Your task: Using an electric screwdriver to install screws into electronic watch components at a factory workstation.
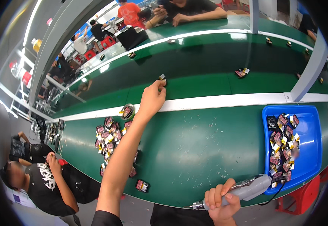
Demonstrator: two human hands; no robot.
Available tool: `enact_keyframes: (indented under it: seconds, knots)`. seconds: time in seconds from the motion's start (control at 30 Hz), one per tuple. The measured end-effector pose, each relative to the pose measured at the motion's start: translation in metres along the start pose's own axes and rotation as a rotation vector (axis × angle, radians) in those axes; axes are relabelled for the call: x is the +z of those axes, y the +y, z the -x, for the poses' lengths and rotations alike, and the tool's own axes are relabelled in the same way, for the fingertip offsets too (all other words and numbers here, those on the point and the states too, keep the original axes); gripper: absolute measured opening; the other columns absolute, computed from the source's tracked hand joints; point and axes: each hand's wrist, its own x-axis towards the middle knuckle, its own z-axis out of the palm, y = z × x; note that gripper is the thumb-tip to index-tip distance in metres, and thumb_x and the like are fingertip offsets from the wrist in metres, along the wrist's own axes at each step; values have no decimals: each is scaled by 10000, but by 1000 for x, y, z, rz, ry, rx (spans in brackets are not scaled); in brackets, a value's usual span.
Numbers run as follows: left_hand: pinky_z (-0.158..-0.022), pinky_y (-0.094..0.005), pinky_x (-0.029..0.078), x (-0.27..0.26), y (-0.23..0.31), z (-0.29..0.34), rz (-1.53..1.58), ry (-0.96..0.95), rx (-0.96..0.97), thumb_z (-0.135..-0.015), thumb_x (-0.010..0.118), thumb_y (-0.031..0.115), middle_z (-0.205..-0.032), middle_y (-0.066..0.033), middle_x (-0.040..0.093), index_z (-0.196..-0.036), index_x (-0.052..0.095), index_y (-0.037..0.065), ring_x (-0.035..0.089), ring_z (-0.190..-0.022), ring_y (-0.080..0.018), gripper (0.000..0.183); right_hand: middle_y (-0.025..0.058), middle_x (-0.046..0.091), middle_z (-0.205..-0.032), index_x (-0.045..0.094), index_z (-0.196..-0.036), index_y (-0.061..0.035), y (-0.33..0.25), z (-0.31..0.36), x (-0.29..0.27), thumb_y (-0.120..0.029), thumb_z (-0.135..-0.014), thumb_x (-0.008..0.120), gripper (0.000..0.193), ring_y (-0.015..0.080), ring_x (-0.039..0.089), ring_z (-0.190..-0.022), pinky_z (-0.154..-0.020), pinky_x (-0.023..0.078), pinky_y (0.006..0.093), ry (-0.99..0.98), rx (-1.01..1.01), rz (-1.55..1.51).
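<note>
Nearest us, our right hand [221, 201] has its grip wrapped around a grey electric screwdriver [243, 190] at the green table's [194, 150] near edge, beside the blue tray [311, 147] of small parts. Farther out, our left hand [152, 98] pinches a small part [162, 77] over the green conveyor belt [209, 81], past the pile of parts [111, 139].
</note>
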Motion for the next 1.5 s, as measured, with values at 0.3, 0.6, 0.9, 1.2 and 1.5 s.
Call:
enact_keyframes:
  seconds: [0.3,0.6,0.9,1.2,1.5]
  knots:
    - [-784,-373,481,0,-29,-24,-322,-40,47,-799,648,90,-1022,-163,580,-1207,525,11,596,-866,-277,433,55,425,-637,461,-916,-56,-7,-1,3,-192,-893,535,156,169,430,-550,-546,392,301,-66,106,-110]
    - [-947,-407,429,3,-35,-38,-492,-99,251,-832,592,80,-1130,-199,587,-1231,537,-38,535,-1033,-362,420,48,419,-624,465,-903,-50,-5,0,6,-178,-879,557,160,157,411,-526,-518,365,298,-16,103,-114]
    - [-894,-433,436,-24,-20,0,-462,-83,386,-855,568,52,-1043,-225,612,-1122,577,-36,539,-989,-394,282,32,404,-557,421,-861,-75,-1,0,-3,-181,-860,511,139,147,409,-475,-498,353,303,-42,26,20]
    - [-926,-461,465,-84,81,250,-157,-145,417,-588,723,-56,-1225,-178,587,-1260,509,-31,568,-1071,-372,705,23,405,-564,452,-883,-67,0,11,4,-146,-856,495,94,133,411,-484,-499,337,291,-7,-27,-11]
    - [-773,-369,541,-62,90,326,-137,-152,423,-709,642,17,-1203,-248,568,-1081,583,-139,582,-981,-334,407,23,412,-546,421,-866,-71,16,35,20,-140,-861,475,88,140,430,-453,-506,367,292,-32,99,61]
